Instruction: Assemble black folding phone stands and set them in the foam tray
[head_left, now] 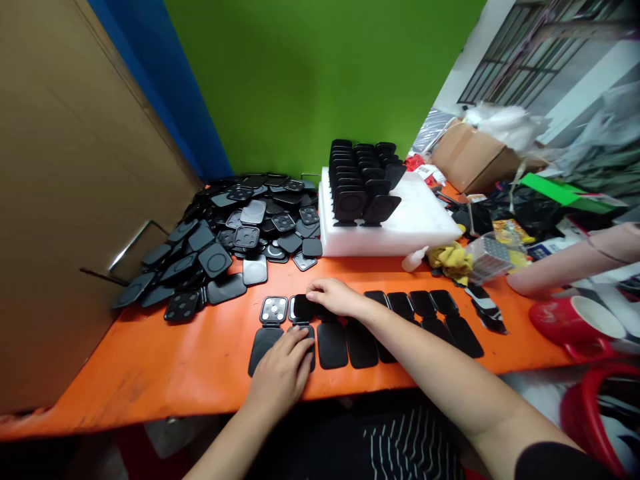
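Head view: an orange table (190, 363) is seen from above, with a row of flat black plastic holder pieces (370, 327) laid out along its near edge. Each piece in the row is made of a small square top and a longer rounded flap below it, so the long side of each piece runs from the far side of the table toward the person. The row itself runs from left to right.

The left hand (284, 373) is laid flat on the second black piece from the left (303, 320), on its lower flap. The fingers are spread a little and pressed down; nothing is pinched. The right hand (334, 297) is set on the square top of the same piece, with the fingertips bent down and touching it. It cannot be told if the top is gripped or only pushed.

Just left of it, the first piece with a shiny silver square top (273, 310) is seen, untouched.

A big loose heap of black square parts (235, 233) is piled at the back left. A white foam block (395, 223) is placed at the back middle, and standing black holders (363, 177) are lined up on it. A red mug (575, 323) is seen at the right.
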Tool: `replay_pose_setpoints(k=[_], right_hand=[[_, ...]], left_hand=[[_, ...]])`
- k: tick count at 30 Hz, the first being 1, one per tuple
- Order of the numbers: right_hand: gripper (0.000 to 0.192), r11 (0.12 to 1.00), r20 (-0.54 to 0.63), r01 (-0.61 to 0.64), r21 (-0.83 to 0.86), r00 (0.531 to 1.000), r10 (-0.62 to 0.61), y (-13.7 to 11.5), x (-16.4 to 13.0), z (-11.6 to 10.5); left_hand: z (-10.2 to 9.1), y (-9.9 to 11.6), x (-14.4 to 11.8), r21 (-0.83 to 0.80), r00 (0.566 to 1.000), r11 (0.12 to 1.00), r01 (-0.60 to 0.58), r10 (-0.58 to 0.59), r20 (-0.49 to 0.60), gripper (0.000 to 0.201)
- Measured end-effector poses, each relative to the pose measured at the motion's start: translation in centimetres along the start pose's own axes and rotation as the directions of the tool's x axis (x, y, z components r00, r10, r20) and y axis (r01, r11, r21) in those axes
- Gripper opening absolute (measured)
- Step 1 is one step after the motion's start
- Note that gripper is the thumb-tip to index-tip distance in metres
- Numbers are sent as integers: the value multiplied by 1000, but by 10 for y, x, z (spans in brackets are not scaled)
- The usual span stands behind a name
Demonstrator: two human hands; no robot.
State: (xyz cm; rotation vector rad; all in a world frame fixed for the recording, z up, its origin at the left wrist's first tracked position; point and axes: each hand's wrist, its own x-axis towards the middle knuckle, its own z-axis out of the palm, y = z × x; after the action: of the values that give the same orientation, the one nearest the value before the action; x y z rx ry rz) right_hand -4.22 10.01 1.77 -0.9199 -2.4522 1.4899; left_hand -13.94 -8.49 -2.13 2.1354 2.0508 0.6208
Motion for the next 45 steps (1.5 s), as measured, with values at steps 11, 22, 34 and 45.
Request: replay_pose_setpoints(k=[11, 22, 34, 45], right_hand=[[15, 996, 25, -10, -90, 1000, 13, 8, 12, 11], [19, 989, -68, -5, -148, 998, -6, 7, 5, 20], [17, 955, -145, 28, -295, 987, -73, 3, 2, 26], [27, 762, -144, 26, -647, 977, -156, -2, -9, 33]], left_hand=[[-1, 0, 0, -5, 1000, 1000, 25, -25, -12, 27], [0, 1, 1, -5, 1000, 1000, 23, -23, -17, 26], [0, 1, 1, 2, 999, 1000, 26, -26, -23, 26], [-3, 2, 1, -13, 999, 1000, 28, -28, -25, 25]])
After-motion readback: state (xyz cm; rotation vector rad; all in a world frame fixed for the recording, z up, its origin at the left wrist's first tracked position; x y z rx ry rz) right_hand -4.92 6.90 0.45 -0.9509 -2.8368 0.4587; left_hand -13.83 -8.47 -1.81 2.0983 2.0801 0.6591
